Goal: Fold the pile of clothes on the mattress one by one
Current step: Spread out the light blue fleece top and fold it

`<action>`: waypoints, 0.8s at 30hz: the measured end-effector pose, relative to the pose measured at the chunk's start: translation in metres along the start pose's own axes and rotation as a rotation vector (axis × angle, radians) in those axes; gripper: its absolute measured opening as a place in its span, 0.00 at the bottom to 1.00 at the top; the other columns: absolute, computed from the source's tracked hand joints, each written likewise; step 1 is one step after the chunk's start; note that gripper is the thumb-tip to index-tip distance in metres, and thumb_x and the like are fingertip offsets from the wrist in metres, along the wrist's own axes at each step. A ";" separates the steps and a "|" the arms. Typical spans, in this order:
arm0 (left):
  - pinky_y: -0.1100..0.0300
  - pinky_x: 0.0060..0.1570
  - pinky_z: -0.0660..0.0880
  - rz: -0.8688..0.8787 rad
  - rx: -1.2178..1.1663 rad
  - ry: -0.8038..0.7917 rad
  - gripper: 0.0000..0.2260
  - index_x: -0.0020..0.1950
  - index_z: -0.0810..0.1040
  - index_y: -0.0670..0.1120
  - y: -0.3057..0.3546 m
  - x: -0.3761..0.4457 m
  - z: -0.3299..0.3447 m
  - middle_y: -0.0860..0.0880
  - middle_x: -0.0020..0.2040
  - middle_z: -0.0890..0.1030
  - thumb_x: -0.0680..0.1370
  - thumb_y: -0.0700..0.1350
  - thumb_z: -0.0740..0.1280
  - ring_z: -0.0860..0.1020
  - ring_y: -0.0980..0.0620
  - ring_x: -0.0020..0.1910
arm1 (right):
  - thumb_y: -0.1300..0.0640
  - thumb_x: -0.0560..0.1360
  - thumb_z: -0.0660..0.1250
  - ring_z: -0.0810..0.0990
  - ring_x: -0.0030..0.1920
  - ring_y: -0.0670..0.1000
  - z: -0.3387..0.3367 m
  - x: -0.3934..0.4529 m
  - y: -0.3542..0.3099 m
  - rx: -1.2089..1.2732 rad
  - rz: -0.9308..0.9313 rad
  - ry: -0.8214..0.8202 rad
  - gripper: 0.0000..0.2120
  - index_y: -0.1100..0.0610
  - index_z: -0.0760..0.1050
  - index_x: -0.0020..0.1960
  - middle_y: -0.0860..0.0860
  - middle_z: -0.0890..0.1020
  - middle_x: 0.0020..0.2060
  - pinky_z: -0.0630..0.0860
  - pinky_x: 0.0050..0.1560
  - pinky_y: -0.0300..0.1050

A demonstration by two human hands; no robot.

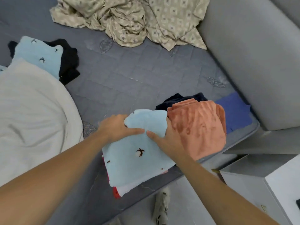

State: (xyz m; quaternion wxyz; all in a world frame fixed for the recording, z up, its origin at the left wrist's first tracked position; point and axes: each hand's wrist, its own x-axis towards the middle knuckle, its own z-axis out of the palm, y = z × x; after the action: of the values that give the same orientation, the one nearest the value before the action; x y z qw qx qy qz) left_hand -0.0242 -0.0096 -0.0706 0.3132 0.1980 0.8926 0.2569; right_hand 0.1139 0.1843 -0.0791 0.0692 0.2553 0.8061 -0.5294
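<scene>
A folded light blue garment (138,158) with small dark prints lies on top of a low stack of folded clothes, red and white edges showing beneath it, near the front edge of the grey mattress (129,75). My left hand (116,129) holds its upper left part, fingers tucked under a fold, thumb on top. My right hand (164,140) rests on its right side, thumb stretched flat, fingers hidden under the orange garment (198,127). The unfolded pile at the left holds a white garment (32,114), a light blue piece (37,54) and a black one (68,62).
A crumpled beige patterned sheet (129,20) lies at the mattress's far side. Dark navy cloth (178,98) and a blue cloth (233,111) lie behind the orange garment. A grey wall (253,54) bounds the right. White furniture (267,184) and a shoe (162,207) are on the floor.
</scene>
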 end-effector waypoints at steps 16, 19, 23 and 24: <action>0.43 0.82 0.50 0.011 0.262 0.497 0.33 0.86 0.47 0.49 -0.010 -0.043 0.111 0.44 0.85 0.51 0.85 0.60 0.54 0.49 0.46 0.84 | 0.53 0.84 0.59 0.50 0.84 0.53 0.038 0.024 0.035 -0.754 -0.633 0.099 0.31 0.58 0.54 0.84 0.53 0.54 0.84 0.54 0.81 0.63; 0.41 0.81 0.50 -0.009 0.247 0.534 0.33 0.86 0.47 0.49 -0.028 -0.042 0.140 0.45 0.86 0.48 0.84 0.58 0.55 0.47 0.46 0.84 | 0.51 0.84 0.56 0.49 0.84 0.54 0.043 0.036 0.058 -0.785 -0.673 0.059 0.31 0.57 0.51 0.85 0.53 0.52 0.84 0.55 0.80 0.65; 0.39 0.81 0.50 -0.034 0.247 0.569 0.34 0.86 0.47 0.48 -0.051 -0.021 0.169 0.45 0.86 0.48 0.83 0.57 0.55 0.47 0.45 0.84 | 0.51 0.83 0.55 0.49 0.84 0.56 0.065 0.057 0.091 -0.749 -0.704 0.026 0.32 0.57 0.51 0.85 0.54 0.51 0.84 0.52 0.80 0.66; 0.40 0.81 0.49 -0.031 0.250 0.581 0.34 0.86 0.47 0.48 -0.056 -0.014 0.176 0.45 0.85 0.48 0.83 0.57 0.55 0.47 0.45 0.84 | 0.50 0.83 0.54 0.49 0.84 0.56 0.069 0.064 0.100 -0.742 -0.697 0.026 0.33 0.57 0.51 0.85 0.54 0.51 0.84 0.52 0.80 0.66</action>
State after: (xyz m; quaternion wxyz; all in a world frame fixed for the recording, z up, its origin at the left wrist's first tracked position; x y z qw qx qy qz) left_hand 0.0914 -0.0017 -0.2155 0.0221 0.1396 0.9722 0.1864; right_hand 0.0964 0.1757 -0.2149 -0.0356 -0.0639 0.9779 -0.1960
